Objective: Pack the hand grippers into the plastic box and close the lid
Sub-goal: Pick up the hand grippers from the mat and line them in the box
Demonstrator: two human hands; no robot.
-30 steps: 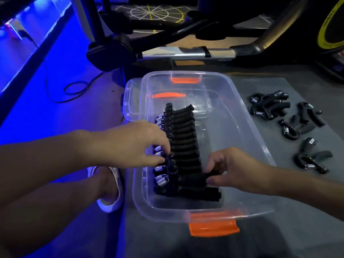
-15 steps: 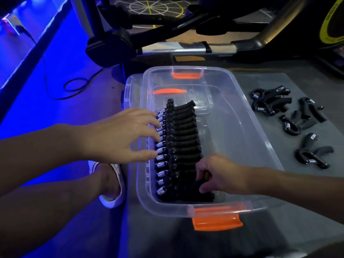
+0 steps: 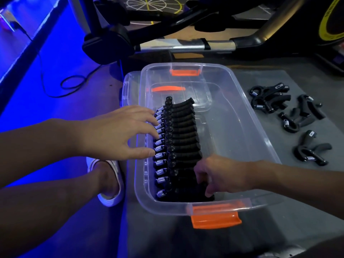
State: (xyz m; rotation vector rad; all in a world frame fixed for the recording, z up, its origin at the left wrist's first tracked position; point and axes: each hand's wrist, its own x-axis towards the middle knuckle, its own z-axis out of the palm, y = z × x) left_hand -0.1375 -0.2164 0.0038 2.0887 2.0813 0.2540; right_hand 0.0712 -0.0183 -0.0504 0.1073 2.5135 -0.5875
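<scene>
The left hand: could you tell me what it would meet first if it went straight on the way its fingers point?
The coil springs of the row of hand grippers in the plastic box; the left hand's fingertips look almost on them, though depth is unclear.

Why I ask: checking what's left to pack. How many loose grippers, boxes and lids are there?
Box: 1, open
Lid: 1, partly under it
Loose grippers: 5, on the mat to its right
Total: 7
</scene>
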